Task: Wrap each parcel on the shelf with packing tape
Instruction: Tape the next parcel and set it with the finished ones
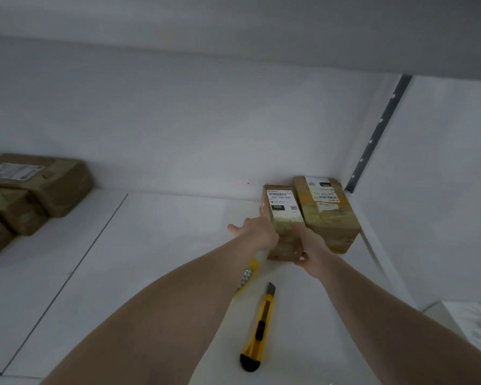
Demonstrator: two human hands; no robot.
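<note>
Two brown taped parcels stand side by side in the shelf's back right corner. The nearer one (283,218) carries a white label marked 060. My left hand (254,232) lies against its left side with the thumb spread out. My right hand (310,250) grips its near right corner, fingers curled under the front edge. The second parcel (328,211) sits just right of it, against the wall. A yellow roll of packing tape (247,276) lies on the shelf, mostly hidden under my left forearm.
A yellow and black utility knife (258,329) lies on the white shelf (150,259) between my forearms. Several brown wrapped parcels (34,187) are stacked at the far left. A dark slotted upright (378,132) runs up the right corner. A white box (472,326) shows at lower right.
</note>
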